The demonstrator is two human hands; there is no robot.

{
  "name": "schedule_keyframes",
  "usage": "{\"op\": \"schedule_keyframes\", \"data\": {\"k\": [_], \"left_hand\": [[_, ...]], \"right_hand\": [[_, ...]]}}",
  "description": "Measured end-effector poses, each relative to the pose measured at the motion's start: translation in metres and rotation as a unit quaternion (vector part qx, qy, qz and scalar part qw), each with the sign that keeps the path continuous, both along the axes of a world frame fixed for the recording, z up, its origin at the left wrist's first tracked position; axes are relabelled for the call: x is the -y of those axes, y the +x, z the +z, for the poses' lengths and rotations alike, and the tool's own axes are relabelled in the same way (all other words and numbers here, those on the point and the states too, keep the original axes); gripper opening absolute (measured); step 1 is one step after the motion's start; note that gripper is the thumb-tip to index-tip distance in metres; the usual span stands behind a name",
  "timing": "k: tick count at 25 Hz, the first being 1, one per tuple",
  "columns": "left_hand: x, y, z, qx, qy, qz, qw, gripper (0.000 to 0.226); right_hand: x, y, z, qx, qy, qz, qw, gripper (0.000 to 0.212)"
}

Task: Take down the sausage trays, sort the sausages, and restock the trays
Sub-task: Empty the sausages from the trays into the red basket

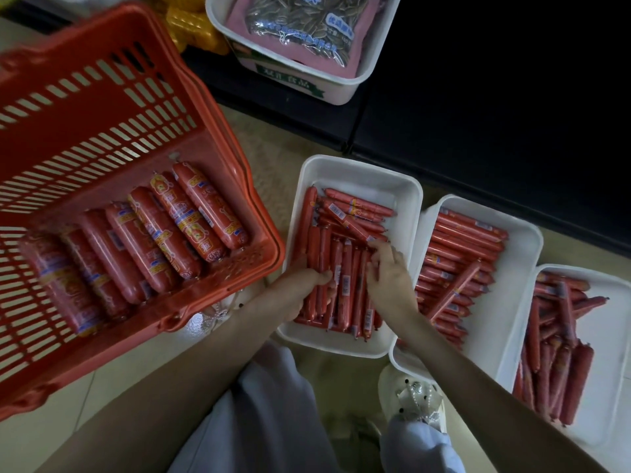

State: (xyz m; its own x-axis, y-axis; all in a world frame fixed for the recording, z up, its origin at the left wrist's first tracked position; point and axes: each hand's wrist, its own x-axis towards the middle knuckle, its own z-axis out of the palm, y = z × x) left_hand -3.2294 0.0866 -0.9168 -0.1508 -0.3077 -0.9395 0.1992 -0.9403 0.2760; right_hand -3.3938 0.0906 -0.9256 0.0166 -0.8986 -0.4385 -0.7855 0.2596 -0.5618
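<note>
Three trays (pixel 358 165) hold barcoded thin sausages (pixel 345 268); seven thick sausages (pixel 157 233) fill one basket (pixel 102 114). Left hand (pixel 300 288) grips thin sausages; right hand (pixel 389 273) rests spread on them. Tub (pixel 307 80) reads "食品".

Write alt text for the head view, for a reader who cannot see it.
A person's left hand and right hand rest on thin red sausages in a white tray on the floor. A second tray and a third tray of sausages lie to its right; a red basket with thicker sausages is to its left.
</note>
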Motion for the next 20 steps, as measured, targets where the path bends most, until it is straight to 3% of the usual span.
{"op": "schedule_keyframes", "data": {"k": [3, 9, 12, 15, 17, 20], "left_hand": [[0.008, -0.011, 0.005, -0.013, -0.008, 0.024, 1.0, 0.013], [0.031, -0.016, -0.002, 0.028, -0.065, 0.086, 0.994, 0.027], [0.038, -0.017, -0.006, 0.041, -0.072, 0.086, 0.993, 0.026], [0.044, -0.014, -0.014, 0.065, -0.1, 0.116, 0.986, 0.048], [0.044, -0.015, -0.011, 0.077, -0.114, 0.115, 0.984, 0.053], [0.04, -0.02, -0.001, 0.078, -0.114, 0.126, 0.982, 0.04]], "right_hand": [[0.011, -0.017, -0.004, -0.016, -0.016, 0.03, 0.999, 0.037], [0.064, 0.011, -0.037, -0.106, 0.07, 0.118, 0.985, 0.043], [0.089, 0.013, -0.041, -0.176, 0.028, 0.132, 0.975, 0.055], [0.11, 0.014, -0.052, -0.235, 0.024, 0.2, 0.951, 0.058], [0.115, 0.016, -0.057, -0.222, 0.077, 0.208, 0.949, 0.05], [0.105, 0.012, -0.055, -0.147, 0.128, 0.182, 0.964, 0.04]]}}
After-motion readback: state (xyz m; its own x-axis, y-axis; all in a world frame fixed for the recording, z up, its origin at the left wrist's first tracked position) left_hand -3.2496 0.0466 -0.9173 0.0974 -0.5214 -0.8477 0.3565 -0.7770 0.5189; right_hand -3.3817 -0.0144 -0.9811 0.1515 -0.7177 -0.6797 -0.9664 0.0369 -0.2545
